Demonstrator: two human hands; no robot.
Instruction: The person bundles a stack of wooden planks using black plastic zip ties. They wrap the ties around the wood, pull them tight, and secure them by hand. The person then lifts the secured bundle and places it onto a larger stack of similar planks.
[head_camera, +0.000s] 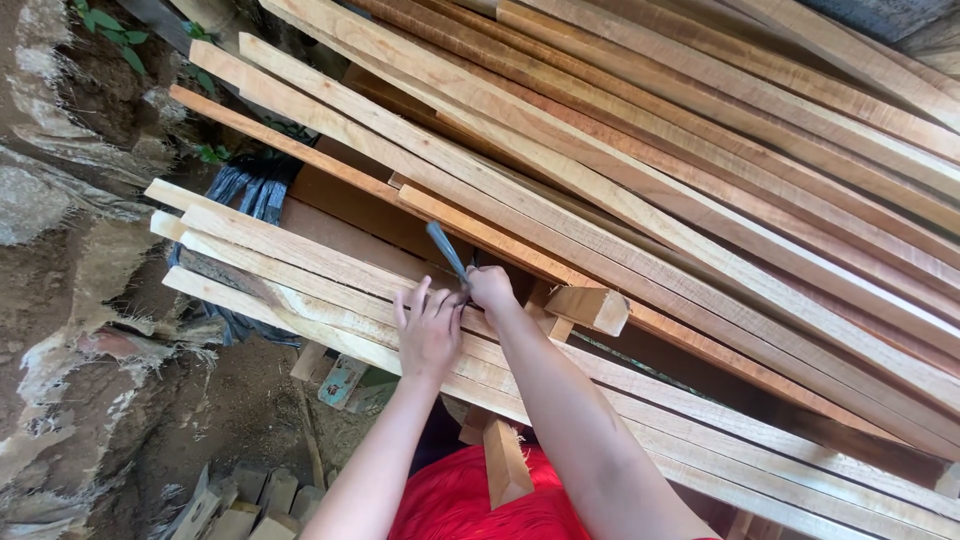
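Head view: I've got the right hand (490, 288) fisted around a blue-grey pencil-like tool (446, 250), tip up-left, resting on the pale wood slats (300, 262). Left hand (428, 330) just beside it, fingers spread flat on the same slats. Short wood block (590, 307) sits right of the slats' near stack. Red garment (470, 505) below them.
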